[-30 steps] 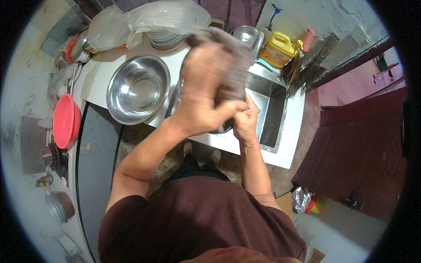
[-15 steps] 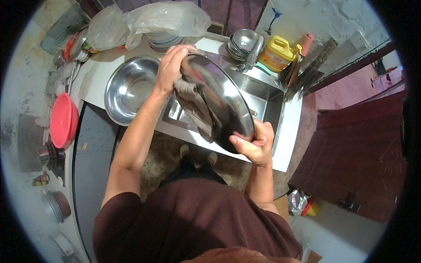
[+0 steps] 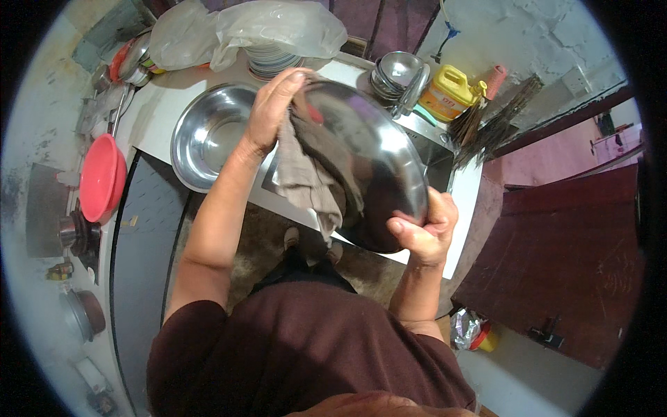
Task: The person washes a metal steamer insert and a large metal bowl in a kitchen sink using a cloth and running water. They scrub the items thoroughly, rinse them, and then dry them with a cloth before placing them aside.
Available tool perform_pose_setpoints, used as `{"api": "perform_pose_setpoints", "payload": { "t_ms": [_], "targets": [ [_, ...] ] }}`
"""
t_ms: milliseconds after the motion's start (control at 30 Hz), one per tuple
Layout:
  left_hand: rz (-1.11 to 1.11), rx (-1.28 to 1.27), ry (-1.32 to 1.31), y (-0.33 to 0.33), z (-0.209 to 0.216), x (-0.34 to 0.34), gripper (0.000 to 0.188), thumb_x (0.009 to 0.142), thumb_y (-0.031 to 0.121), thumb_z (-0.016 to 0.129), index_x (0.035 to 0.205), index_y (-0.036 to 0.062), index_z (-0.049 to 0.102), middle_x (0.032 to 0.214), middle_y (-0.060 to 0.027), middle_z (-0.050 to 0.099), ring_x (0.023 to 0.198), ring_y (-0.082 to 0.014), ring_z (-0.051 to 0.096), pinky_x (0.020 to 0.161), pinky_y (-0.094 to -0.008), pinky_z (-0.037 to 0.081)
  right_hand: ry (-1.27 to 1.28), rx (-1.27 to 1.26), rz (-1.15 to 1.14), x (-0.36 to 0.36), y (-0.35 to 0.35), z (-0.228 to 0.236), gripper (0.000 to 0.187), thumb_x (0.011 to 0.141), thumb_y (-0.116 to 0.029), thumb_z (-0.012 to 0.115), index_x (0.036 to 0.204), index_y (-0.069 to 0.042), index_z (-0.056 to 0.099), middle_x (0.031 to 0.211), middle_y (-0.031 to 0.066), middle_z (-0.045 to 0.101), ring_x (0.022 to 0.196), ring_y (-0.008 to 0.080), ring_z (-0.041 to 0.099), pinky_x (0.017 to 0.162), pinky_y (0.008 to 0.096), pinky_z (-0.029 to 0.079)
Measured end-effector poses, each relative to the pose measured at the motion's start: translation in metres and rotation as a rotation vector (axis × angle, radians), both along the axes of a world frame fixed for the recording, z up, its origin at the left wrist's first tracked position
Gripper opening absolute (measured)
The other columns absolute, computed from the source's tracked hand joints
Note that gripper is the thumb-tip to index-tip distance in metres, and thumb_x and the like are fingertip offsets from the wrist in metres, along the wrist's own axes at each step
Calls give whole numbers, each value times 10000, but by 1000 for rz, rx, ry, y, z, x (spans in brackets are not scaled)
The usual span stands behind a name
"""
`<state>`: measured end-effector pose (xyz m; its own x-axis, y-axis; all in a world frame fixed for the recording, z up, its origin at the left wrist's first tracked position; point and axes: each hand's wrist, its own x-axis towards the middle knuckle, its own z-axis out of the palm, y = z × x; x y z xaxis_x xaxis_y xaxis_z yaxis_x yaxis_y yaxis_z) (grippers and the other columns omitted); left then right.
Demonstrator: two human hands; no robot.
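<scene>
A shiny stainless steel basin (image 3: 379,142) is held tilted in the air over the counter and sink. My right hand (image 3: 429,229) is closed on its near right rim, with the thumb on the surface facing me. At the far left rim my left hand (image 3: 271,115) is closed over the edge, gripping a grey-brown cloth (image 3: 309,181) along with it. The cloth hangs down against the basin; some of my left fingers are hidden behind the rim. Left of the held basin, a second steel basin (image 3: 208,139) rests on the white counter.
Behind the basins stand stacked plates (image 3: 272,62) under a plastic bag (image 3: 281,28). Steel bowls (image 3: 399,69), a yellow jug (image 3: 445,94) and a hand broom (image 3: 467,124) line the sink's (image 3: 440,163) far side. A pink basin (image 3: 103,177) is at left, a brown door (image 3: 556,257) at right.
The held basin has shifted right and turned its broad surface more toward me. My right hand has moved right and slightly nearer. More of the cloth hangs in view.
</scene>
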<state>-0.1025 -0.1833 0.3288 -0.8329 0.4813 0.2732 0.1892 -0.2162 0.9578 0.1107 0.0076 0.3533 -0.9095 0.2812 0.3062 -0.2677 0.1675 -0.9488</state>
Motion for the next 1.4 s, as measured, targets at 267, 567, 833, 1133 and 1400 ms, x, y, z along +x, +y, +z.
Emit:
{"api": "perform_pose_setpoints", "payload": {
  "t_ms": [267, 567, 833, 1133, 1400],
  "targets": [
    [10, 757, -977, 46, -87, 90, 615, 977, 539, 349, 1454, 153, 310, 1423, -86, 421, 1300, -221, 413, 1080, -421, 383, 529, -648, -261, -48, 13, -28, 561, 738, -133, 580, 1249, 67, 466, 1109, 179, 602, 936, 261, 626, 846, 372, 537],
    [-482, 1194, -942, -19, -84, 52, 514, 924, 559, 470, 1280, 191, 523, 1165, -54, 606, 1034, -221, 599, 894, -390, 507, 389, -872, 174, -36, 48, -80, 431, 801, -135, 641, 1177, 52, 548, 1116, 180, 630, 990, 282, 655, 861, 419, 564],
    [261, 578, -400, -20, -55, 48, 572, 928, 459, 557, 1318, 53, 459, 1119, -89, 567, 1065, -222, 559, 931, -389, 464, 290, -1028, 125, -32, 43, -95, 519, 756, -108, 700, 1220, 49, 529, 1134, 175, 632, 1010, 293, 646, 909, 427, 544],
    [477, -3, -60, -6, -2, 51, 612, 859, 435, 700, 1214, -35, 535, 996, -59, 602, 918, -147, 550, 849, -301, 452, 230, -886, 3, -5, 34, -98, 650, 672, -143, 761, 1237, 57, 508, 1142, 151, 621, 991, 288, 637, 904, 427, 526],
    [408, 344, 101, -8, 50, 48, 453, 1011, 316, 435, 1264, -56, 485, 1191, -114, 566, 1078, -197, 548, 999, -359, 399, 135, -860, -26, 1, 35, -95, 699, 646, -138, 752, 1258, 65, 481, 1116, 150, 618, 965, 287, 642, 862, 392, 543]
  ]
}}
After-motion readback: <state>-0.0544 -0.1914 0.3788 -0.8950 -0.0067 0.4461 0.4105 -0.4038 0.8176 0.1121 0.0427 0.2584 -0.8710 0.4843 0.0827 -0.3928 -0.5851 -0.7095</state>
